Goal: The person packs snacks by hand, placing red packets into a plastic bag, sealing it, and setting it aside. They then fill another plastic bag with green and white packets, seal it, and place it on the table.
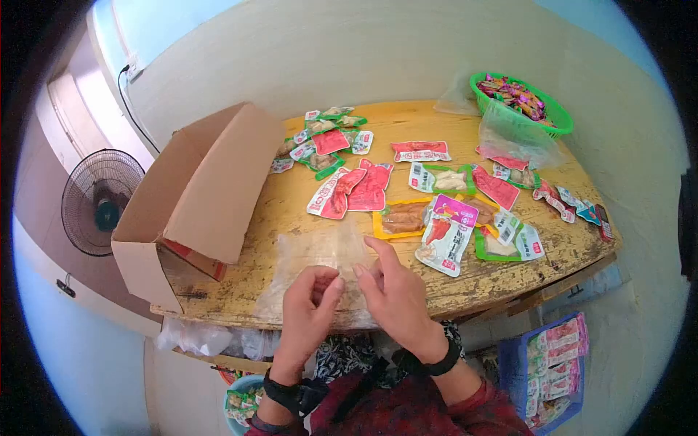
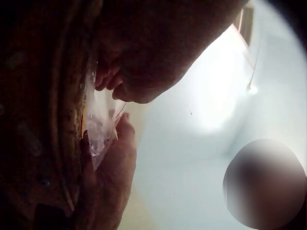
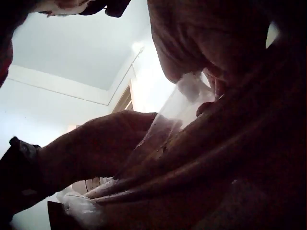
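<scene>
A clear plastic bag [image 1: 320, 251] lies at the front edge of the wooden table, its near side up between the two hands. My left hand [image 1: 309, 305] pinches the bag between thumb and curled fingers. To its right, my right hand [image 1: 398, 294] pinches the bag's edge with thumb and fingers, the index finger stretched forward. In the left wrist view, the thin film of the bag [image 2: 100, 124] spans the space between both hands. The right wrist view shows the bag [image 3: 165, 120] drawn from one hand to the other above the table edge.
An open cardboard box [image 1: 218, 189] stands at the left, a fan [image 1: 102, 203] beyond it. Several packaged snacks [image 1: 443, 232] lie across the wooden table [image 1: 283, 283]. A green basket [image 1: 560, 120] of wrapped snacks sits back right. Below are a blue crate [image 1: 516, 385] and a basin [image 1: 251, 381].
</scene>
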Motion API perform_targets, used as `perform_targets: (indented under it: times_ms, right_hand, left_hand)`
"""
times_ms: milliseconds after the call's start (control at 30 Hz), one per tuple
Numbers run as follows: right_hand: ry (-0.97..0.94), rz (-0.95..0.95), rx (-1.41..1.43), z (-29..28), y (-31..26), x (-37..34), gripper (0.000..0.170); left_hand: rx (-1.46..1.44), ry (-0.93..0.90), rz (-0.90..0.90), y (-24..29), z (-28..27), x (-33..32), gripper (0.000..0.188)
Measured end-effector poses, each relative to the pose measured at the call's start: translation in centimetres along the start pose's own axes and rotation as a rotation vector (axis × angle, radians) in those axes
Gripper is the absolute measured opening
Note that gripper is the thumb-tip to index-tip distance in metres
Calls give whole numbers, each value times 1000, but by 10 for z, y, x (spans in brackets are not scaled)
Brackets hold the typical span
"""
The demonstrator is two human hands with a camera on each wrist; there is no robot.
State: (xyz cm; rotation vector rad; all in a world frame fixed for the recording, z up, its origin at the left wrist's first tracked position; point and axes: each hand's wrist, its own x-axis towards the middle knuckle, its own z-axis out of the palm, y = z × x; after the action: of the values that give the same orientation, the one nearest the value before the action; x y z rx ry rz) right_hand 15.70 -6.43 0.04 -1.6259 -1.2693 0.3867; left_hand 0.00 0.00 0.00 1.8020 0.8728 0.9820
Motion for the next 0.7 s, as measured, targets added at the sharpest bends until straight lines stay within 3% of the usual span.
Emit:
perform_targets:
  times_ms: [100,267,367,467,700]
  right_hand:
    - [-24,35,62,-16,7,-15,39]
    - [-39,24,177,-4,15,-8,37]
    - [-88,-3,281,-4,14,-4,43]
    - [-114,-63,347,-7,13,-2,48]
    - [-76,-22,481,-3,19,-3,51]
  left_hand:
    - [-149,-33,-149,-3,13,-15,15]
    - [-214,-29,-214,2,5,-3,17]
    - [-144,-68,-150,7,6,7,19]
    - [115,-128,-122,18,10,13,21]
    - [-225,-78,-168,-5,13,13,13]
